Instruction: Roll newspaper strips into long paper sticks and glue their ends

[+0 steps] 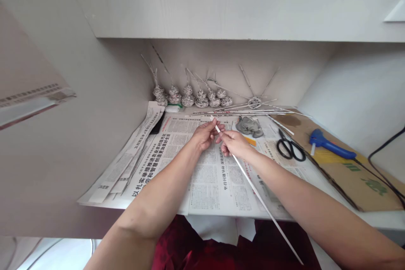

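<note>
Left hand (204, 136): reaches in from lower left, forearm slanting up to the right; thumb and fingers are closed around the upper end of a thin white stick (262, 201), the tip showing just past the thumb. Right hand (234, 142): comes from lower right, knuckles up, fingers curled; thumb and forefinger pinch the same stick just below the left grip. The hands are close together, near the middle of the work surface; whether their fingertips touch cannot be told. From the right hand the stick runs down to the right, between the forearms, its lower end past the table's front edge and above the dark red garment (228, 255).

Under the hands: printed newspaper sheets (205, 190), spread flat. Just beyond the right hand: an orange piece (250, 140), and behind it a crumpled grey cloth (249, 126). Further right: black-handled scissors (291, 150), then a blue glue gun (332, 144) lying on brown cardboard (354, 185), with a dark cord.

Left of the left hand: a stack of newspaper strips (136, 152), a dark flat object (158, 124) partly beneath it.

Behind the hands: loose paper sticks (228, 113) lying crosswise. Against the back wall: a row of gourd-shaped woven pieces (187, 99); to their right, a small round weave (254, 102) with spokes radiating outward.
</note>
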`<move>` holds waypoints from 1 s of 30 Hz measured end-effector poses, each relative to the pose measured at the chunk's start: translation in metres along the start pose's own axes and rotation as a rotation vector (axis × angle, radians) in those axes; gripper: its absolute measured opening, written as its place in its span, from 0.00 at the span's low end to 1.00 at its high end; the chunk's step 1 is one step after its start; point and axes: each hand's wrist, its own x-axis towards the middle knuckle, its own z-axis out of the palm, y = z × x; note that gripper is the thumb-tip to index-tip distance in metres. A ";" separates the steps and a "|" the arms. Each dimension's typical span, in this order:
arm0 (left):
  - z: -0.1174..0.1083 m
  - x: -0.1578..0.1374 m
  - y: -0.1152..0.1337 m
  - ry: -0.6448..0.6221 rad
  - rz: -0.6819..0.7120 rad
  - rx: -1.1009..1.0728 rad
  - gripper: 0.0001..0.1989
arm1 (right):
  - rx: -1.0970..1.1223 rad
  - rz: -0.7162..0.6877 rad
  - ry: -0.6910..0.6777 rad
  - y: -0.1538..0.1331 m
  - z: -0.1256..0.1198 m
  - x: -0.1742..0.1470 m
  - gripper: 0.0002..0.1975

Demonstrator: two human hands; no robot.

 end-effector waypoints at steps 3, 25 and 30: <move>-0.001 0.000 0.004 0.030 0.011 -0.034 0.10 | 0.088 0.044 -0.073 0.002 -0.005 -0.015 0.18; -0.003 -0.001 0.016 0.038 0.006 -0.212 0.10 | 0.723 0.261 -0.452 0.043 -0.023 -0.129 0.18; -0.003 -0.002 0.015 0.054 0.046 -0.205 0.10 | 0.251 0.140 -0.269 0.037 -0.025 -0.125 0.19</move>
